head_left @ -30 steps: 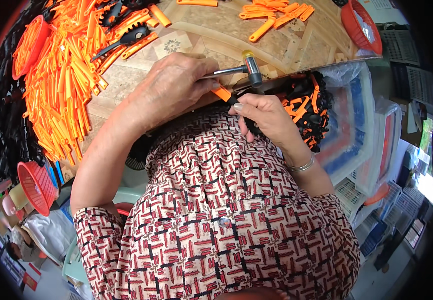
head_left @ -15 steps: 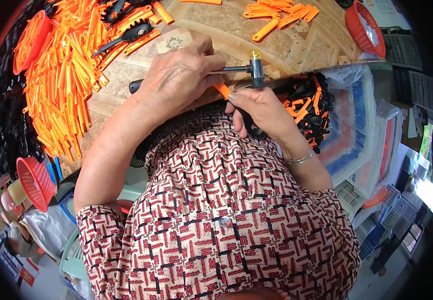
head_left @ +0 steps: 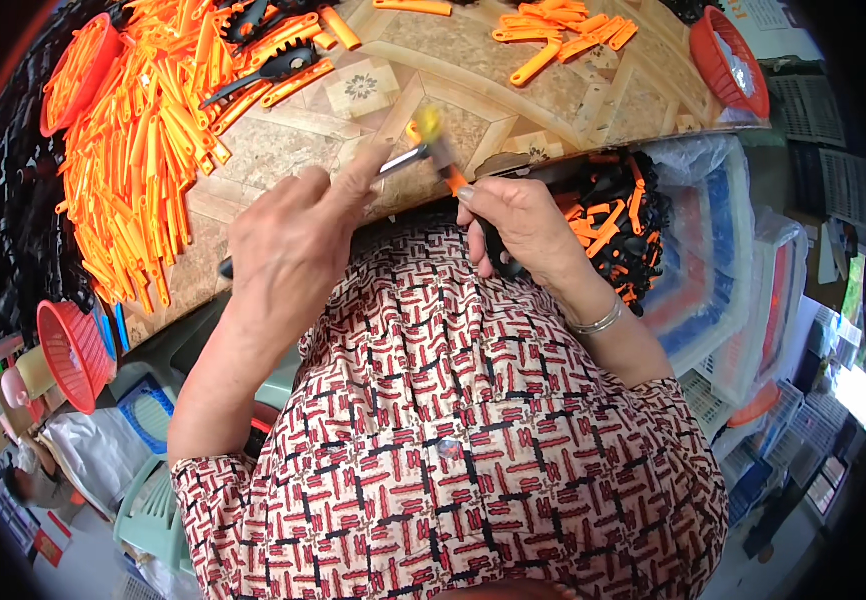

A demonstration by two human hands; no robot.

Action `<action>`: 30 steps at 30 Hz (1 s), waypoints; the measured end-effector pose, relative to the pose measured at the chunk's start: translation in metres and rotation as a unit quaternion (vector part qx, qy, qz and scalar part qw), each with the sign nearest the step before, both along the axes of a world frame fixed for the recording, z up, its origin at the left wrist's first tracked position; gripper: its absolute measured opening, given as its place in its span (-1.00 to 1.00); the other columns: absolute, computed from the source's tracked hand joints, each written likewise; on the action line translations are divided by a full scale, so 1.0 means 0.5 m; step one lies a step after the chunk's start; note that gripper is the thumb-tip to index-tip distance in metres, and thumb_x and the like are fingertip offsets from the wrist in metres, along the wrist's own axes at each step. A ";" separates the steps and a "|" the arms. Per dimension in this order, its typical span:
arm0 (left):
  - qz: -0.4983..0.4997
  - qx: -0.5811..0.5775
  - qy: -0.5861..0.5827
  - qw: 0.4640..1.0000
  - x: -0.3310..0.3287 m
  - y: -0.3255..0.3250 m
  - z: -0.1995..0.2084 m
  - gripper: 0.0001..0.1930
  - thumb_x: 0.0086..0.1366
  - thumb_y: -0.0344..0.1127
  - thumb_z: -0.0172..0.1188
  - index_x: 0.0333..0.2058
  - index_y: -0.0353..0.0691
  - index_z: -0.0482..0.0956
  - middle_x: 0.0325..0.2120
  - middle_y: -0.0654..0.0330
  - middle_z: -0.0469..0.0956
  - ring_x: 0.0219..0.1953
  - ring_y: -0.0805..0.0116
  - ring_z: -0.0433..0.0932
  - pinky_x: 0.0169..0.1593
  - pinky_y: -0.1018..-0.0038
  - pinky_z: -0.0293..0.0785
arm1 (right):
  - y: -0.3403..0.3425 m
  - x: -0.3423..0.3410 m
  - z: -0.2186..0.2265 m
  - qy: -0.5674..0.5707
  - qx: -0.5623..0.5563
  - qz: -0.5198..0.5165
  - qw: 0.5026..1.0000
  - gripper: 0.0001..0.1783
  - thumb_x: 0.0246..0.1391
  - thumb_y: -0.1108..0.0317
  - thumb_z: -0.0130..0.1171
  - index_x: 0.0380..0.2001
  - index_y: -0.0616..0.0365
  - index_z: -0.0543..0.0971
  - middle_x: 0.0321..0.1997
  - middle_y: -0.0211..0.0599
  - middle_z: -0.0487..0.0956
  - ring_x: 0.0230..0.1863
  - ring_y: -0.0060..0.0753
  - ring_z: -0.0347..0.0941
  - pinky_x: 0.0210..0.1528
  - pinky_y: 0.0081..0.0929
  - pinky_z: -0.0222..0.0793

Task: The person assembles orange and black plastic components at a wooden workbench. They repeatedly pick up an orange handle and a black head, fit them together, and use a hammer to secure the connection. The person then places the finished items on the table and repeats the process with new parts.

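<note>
My left hand [head_left: 293, 235] is closed around the handle of a small mallet [head_left: 405, 159]. The mallet's yellow-tipped head is smeared by motion and is right at the upper end of an orange handle [head_left: 457, 182]; whether they touch I cannot tell. My right hand [head_left: 528, 225] pinches that orange handle, which is joined to a black utensil part [head_left: 496, 245] running down below the table edge. Most of the black part is hidden by my fingers and lap. Left of the mallet, a black pasta server [head_left: 288, 64] lies on the table among orange handles.
A large heap of orange handles [head_left: 148, 170] covers the table's left side, with a smaller pile [head_left: 573, 32] at the far right. Red baskets [head_left: 731, 65] stand at the edges. Beside my right hand, black and orange utensils [head_left: 633, 220] fill a bag below the table edge.
My left hand has shifted left and nearer to me, and the mallet head has swung left onto or over the orange handle's end. My right hand keeps nearly the same place.
</note>
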State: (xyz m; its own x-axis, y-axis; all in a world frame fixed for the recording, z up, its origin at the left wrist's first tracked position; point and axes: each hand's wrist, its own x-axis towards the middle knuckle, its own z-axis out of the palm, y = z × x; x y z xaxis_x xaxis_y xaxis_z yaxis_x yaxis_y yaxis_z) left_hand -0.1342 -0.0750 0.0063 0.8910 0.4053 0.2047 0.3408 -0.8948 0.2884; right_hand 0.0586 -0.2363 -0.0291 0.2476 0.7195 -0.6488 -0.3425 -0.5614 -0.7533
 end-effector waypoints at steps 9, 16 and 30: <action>-0.006 0.043 -0.134 0.990 0.021 0.000 -0.021 -0.50 0.16 -0.40 0.36 0.12 0.04 0.64 -0.57 0.26 0.39 -0.52 0.36 0.43 -0.42 0.38 0.35 | -0.004 0.012 -0.013 -0.018 0.007 0.009 1.000 -0.58 0.40 0.15 0.09 -0.42 0.30 0.57 -0.65 -0.24 0.59 -0.72 -0.47 0.50 -0.69 -0.54 0.35; -0.036 0.049 -0.133 0.989 0.026 -0.010 -0.010 -0.48 0.15 -0.49 0.27 0.13 0.00 0.63 -0.52 0.30 0.43 -0.48 0.34 0.46 -0.37 0.39 0.37 | 0.007 0.010 0.005 -0.054 -0.004 0.026 0.998 -0.63 0.39 0.21 0.06 -0.40 0.30 0.58 -0.64 -0.23 0.60 -0.74 -0.46 0.49 -0.70 -0.54 0.31; 0.261 -0.035 -0.035 0.964 0.010 0.231 -0.048 -0.73 0.36 -0.07 0.24 -0.06 0.01 0.70 -0.58 0.09 0.63 -0.51 0.07 0.64 -0.33 0.15 0.53 | -0.245 0.319 0.075 -0.677 -0.208 0.287 0.645 -0.72 0.26 0.23 0.22 -0.16 0.24 0.64 -0.35 -0.18 0.65 -0.28 -0.36 0.62 -0.20 -0.37 0.45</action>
State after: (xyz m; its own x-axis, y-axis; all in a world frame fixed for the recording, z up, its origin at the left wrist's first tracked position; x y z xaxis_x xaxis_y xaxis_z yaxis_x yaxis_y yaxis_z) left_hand -0.1293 0.0406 -0.0176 0.5471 0.8094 0.2134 0.7169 -0.5847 0.3798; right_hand 0.2181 -0.3587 0.0086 0.5594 0.7788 -0.2839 0.8261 -0.5522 0.1129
